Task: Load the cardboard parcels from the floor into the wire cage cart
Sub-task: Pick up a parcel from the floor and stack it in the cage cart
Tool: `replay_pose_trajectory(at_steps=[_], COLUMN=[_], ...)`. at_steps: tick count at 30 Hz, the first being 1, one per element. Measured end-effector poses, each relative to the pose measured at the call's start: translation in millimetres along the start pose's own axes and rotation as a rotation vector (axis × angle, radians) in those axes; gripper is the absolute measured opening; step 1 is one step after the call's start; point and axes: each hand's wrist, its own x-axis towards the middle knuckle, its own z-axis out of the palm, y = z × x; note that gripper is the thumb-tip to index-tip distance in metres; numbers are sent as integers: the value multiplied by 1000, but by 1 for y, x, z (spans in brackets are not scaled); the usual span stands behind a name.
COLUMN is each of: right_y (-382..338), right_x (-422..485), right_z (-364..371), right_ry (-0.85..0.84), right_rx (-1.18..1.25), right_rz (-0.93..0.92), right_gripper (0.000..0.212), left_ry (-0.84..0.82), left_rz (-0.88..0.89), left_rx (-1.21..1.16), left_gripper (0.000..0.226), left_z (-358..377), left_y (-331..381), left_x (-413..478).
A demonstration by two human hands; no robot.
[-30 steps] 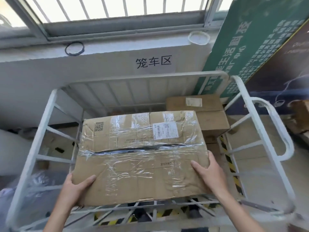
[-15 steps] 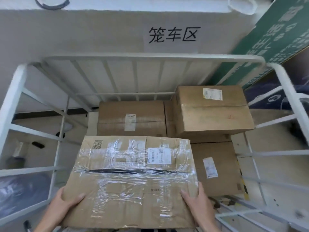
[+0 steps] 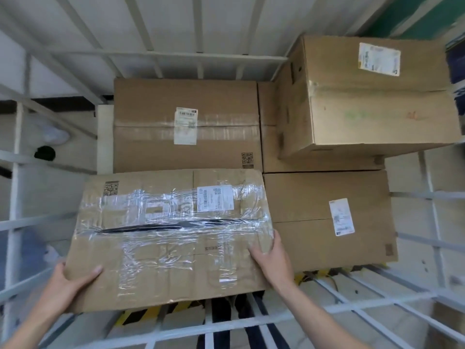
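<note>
Cardboard on the taped parcel looked creased, soft and film-slick, seemingly light; left hand and right hand each clasped a near corner.

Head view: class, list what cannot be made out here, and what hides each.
- Head view: whether the taped parcel touches the floor of the wire cart; the parcel itself hides that.
- Head view: fingers of the left hand, under the parcel.
- Head view: the label print, too small and blurred.
</note>
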Motion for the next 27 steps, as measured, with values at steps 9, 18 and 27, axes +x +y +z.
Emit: replay_pose_trajectory(at_steps=[9, 18, 27], right_y=[73, 74, 67], right_x=[26, 43, 49], right_z=[46, 64, 56], right_ry=[-30, -52, -40], right_rx=[-351, -405, -394], right_rz=[4, -63, -145], right_gripper=[97, 114, 99], left_ry=[-1, 97, 72], left_rz=[-31, 21, 0], left_rx=[32, 64, 188], left_gripper=[91, 74, 93], left_z=[76, 89, 80], left_y=[-51, -39, -33], left_x=[46, 62, 64])
